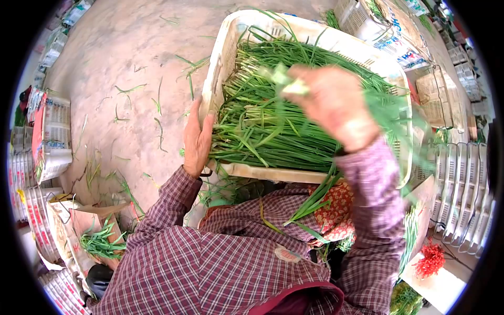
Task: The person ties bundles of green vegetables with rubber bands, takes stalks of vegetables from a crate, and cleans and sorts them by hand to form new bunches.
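Note:
A white plastic crate (216,68) rests tilted over the lap, filled with long garlic chives (294,131) lying crosswise, pale stem ends to the left. My left hand (197,139) grips the crate's left rim near its front corner, thumb toward the inside. Above the chives, my right hand (333,102) is closed around a bunch of garlic chives (289,84). The bunch's pale cut ends point left and its green leaves trail right, smeared by motion. Loose leaves (315,202) hang over the crate's front edge onto the patterned apron.
Scattered chive leaves (157,102) lie on the concrete floor (131,52). Other white crates (367,21) stand at the back right and a stack (462,184) at the right. A box with green leaves (102,241) sits lower left; red ties (430,260) lie lower right.

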A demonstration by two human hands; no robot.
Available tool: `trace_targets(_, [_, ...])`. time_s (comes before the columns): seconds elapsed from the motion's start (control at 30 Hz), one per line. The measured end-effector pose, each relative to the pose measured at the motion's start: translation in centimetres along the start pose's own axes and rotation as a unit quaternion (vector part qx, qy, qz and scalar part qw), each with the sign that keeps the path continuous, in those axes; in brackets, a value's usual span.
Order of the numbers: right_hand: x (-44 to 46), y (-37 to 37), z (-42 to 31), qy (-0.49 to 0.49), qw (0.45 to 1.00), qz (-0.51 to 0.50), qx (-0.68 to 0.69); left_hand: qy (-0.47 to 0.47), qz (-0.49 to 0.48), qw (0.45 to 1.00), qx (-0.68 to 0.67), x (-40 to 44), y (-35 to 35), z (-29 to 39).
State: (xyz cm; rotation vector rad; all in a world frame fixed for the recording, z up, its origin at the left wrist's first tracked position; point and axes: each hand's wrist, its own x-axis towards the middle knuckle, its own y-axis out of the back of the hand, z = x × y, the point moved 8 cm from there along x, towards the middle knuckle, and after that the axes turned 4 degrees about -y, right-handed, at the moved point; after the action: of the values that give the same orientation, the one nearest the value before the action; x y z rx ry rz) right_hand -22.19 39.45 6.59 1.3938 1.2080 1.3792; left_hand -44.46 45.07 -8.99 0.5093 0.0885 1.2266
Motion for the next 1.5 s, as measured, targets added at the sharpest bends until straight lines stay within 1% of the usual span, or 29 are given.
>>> trace_targets(0.03, [-0.2, -4.1, -1.0, -0.083, 0.977, -0.164, 0.106, -0.004, 0.004, 1.0, -0.01, 0.0, 0.1, -0.2])
trace_targets(0.07, [-0.8, -6.6, -2.4, -0.117, 0.945, -0.218, 0.212, 0.003, 0.007, 1.0, -0.019, 0.0, 0.2, -0.3])
trace_targets(0.1, [-1.3, -9.8, -3.2, -0.129, 0.913, -0.243, 0.301, 0.002, 0.008, 1.0, -0.016, 0.0, 0.3, -0.2])
trace_targets(0.13, [-1.1, -11.5, -4.2, -0.113, 0.913, -0.254, 0.297, 0.006, 0.012, 0.999, -0.034, 0.0, 0.3, 0.0])
trace_targets(0.17, [-1.1, -13.0, -5.2, -0.103, 0.897, -0.233, 0.36, 0.01, 0.015, 0.998, -0.053, 0.1, 0.3, 0.0])
trace_targets(0.2, [-0.9, -14.4, -6.0, -0.056, 0.907, -0.164, 0.384, 0.004, 0.02, 0.999, -0.048, 0.1, 0.3, -0.1])
trace_targets(0.23, [-0.5, -13.5, -7.1, -0.009, 0.909, -0.094, 0.406, 0.003, 0.021, 0.999, -0.048, 0.1, 0.4, -0.2])
trace_targets(0.27, [-0.4, -13.9, -7.5, -0.008, 0.909, -0.093, 0.405, 0.014, 0.02, 0.998, -0.062, 0.1, 0.4, -0.5])
trace_targets(0.33, [-0.8, -15.6, -8.6, -0.022, 0.912, -0.179, 0.368, 0.024, 0.019, 0.997, -0.077, 0.1, 0.3, -1.0])
trace_targets(0.37, [-1.0, -15.5, -8.7, -0.022, 0.912, -0.178, 0.368, 0.038, 0.022, 0.998, -0.055, 0.2, 0.3, -1.5])
trace_targets(0.43, [-1.4, -15.4, -9.3, -0.004, 0.911, -0.237, 0.338, 0.046, 0.023, 0.998, -0.034, 0.3, 0.5, -2.2])
trace_targets(0.5, [-2.0, -15.3, -9.1, -0.01, 0.903, -0.326, 0.281, 0.066, 0.028, 0.992, -0.106, 0.0, -0.1, -3.1])
trace_targets(0.57, [-2.2, -15.7, -9.2, -0.005, 0.907, -0.335, 0.256, 0.06, 0.017, 0.988, -0.144, 0.0, -0.4, -1.4])
trace_targets(0.63, [-1.9, -16.4, -9.2, -0.011, 0.91, -0.343, 0.234, 0.032, 0.015, 0.991, -0.127, -0.1, -0.2, -0.2])
trace_targets(0.67, [-1.8, -16.6, -9.5, -0.005, 0.909, -0.356, 0.217, 0.04, 0.008, 0.991, -0.128, -0.1, -0.2, -0.3])
trace_targets(0.77, [-1.9, -16.9, -9.5, -0.045, 0.913, -0.369, 0.166, 0.043, 0.017, 0.989, -0.138, -0.1, -0.3, -0.2])
trace_targets(0.97, [-2.2, -17.0, -10.2, -0.035, 0.942, -0.306, 0.133, 0.056, 0.016, 0.985, -0.165, -0.1, -0.8, -0.3])
trace_targets(1.03, [-2.2, -16.7, -10.7, -0.022, 0.96, -0.257, 0.111, 0.065, 0.024, 0.983, -0.172, -0.3, -0.6, 0.5])
trace_targets(1.07, [-2.4, -15.9, -10.4, -0.029, 0.965, -0.222, 0.133, 0.062, 0.026, 0.983, -0.17, -0.3, -0.5, 0.5])
trace_targets(1.13, [-2.7, -15.2, -9.8, -0.038, 0.964, -0.212, 0.156, 0.086, 0.02, 0.974, -0.21, -0.3, -0.6, -0.8])
trace_targets(1.2, [-3.0, -13.6, -8.3, -0.071, 0.956, -0.208, 0.192, 0.078, 0.044, 0.972, -0.218, 0.0, 0.0, -2.2])
trace_targets(1.23, [-2.9, -12.6, -7.1, -0.102, 0.944, -0.224, 0.219, 0.071, 0.061, 0.968, -0.234, -0.2, 0.5, -2.5])
trace_targets(1.27, [-3.4, -11.0, -5.2, -0.164, 0.907, -0.228, 0.313, 0.079, 0.052, 0.976, -0.198, -0.5, 1.0, -0.7])
trace_targets(1.3, [-4.0, -8.8, -3.0, -0.21, 0.867, -0.169, 0.419, 0.078, 0.055, 0.976, -0.196, -0.4, 1.8, 0.2])
trace_targets(1.33, [-5.1, -6.6, -1.6, -0.279, 0.756, -0.193, 0.56, 0.039, 0.039, 0.982, -0.182, -0.1, 2.2, 1.5])
trace_targets(1.37, [-4.5, -4.8, 0.8, -0.204, 0.795, -0.064, 0.567, -0.001, 0.023, 0.985, -0.17, 0.2, 2.4, 3.0])
trace_targets(1.4, [-4.9, -2.2, 2.5, -0.146, 0.797, 0.016, 0.586, -0.012, -0.019, 0.978, -0.208, 0.6, 2.5, 4.1])
trace_targets(1.43, [-5.8, -0.4, 3.7, -0.186, 0.736, 0.009, 0.651, -0.017, -0.021, 0.977, -0.21, 0.9, 2.0, 4.5])
trace_targets(1.5, [-6.3, -0.8, 6.5, -0.141, 0.709, 0.076, 0.687, -0.136, -0.176, 0.971, -0.091, 0.8, -1.2, 7.4])
